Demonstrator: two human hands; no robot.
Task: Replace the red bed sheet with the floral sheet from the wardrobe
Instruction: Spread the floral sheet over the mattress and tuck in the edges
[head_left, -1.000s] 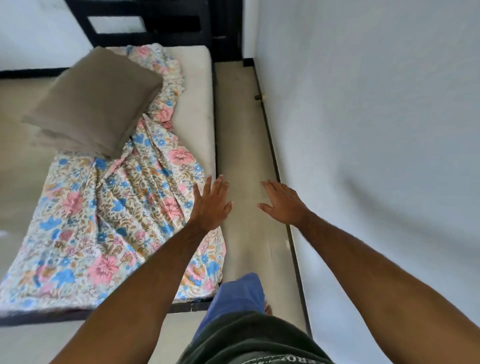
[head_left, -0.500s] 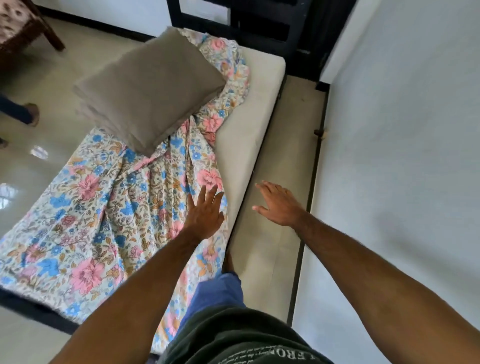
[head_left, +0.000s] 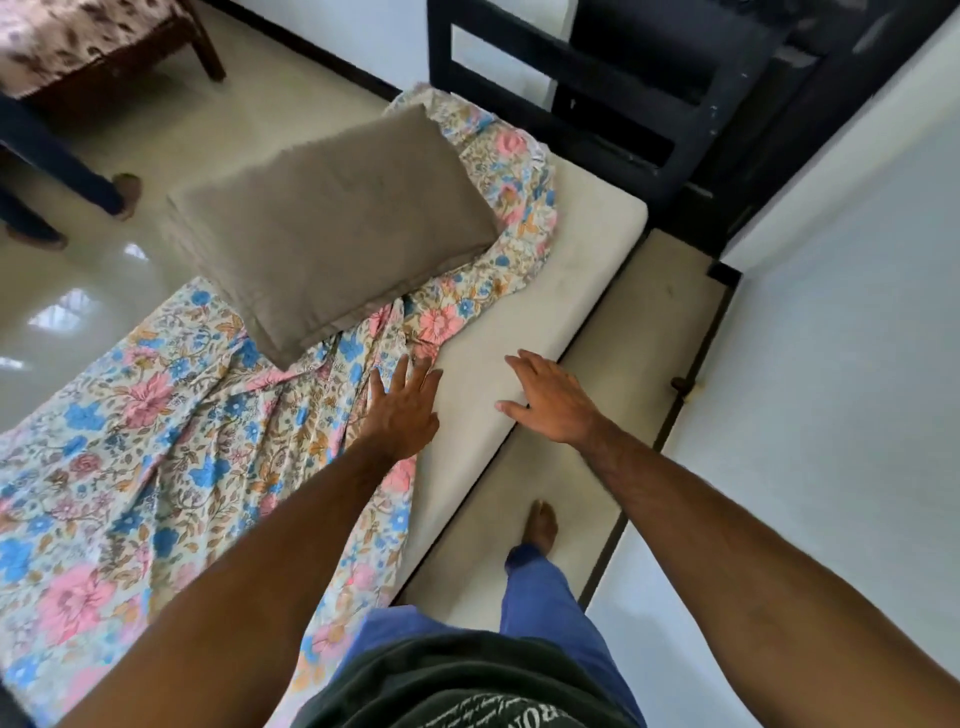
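A: Any readable text? We saw white lettering on the dark shirt (head_left: 467, 691) at bottom edge, looked like "RON", rest cut off. No brands or labels elsewhere.

B: Same here, partial only. Containers: none we could id. Dark frame/cabinet (head_left: 649, 104) stood at the head of the bed, contents not visible.

A: Floral sheet (head_left: 171, 441) loc?

B: It lay crumpled over the left part of the bare mattress (head_left: 571, 260), bunched in a ridge running up toward the headboard. Right strip of the mattress was uncovered. Brown pillow (head_left: 332, 228) sat on top of the sheet, upper middle.

A: Grip state, L hand?

B: Left hand (head_left: 402, 410) was flat, fingers straight and slightly spread, palm down at the sheet's bunched edge, right where fabric met bare mattress. Holding nothing. We couldn't tell if it was pressing or just above the cloth.

A: R hand?

B: Right hand (head_left: 550, 400) also spread, fingers extended, thumb out, over the mattress's right edge near the floor gap. Nothing pinched. Contact w/ mattress: couldn't tell.

A: Hands were apart, w/ bare mattress between them. Anything else?

B: Wearer's bare foot (head_left: 540, 525) on the floor strip between bed and wall (head_left: 831, 415). Another person's legs (head_left: 78, 171) at far left, beside a wooden seat (head_left: 104, 47) w/ patterned cushion.
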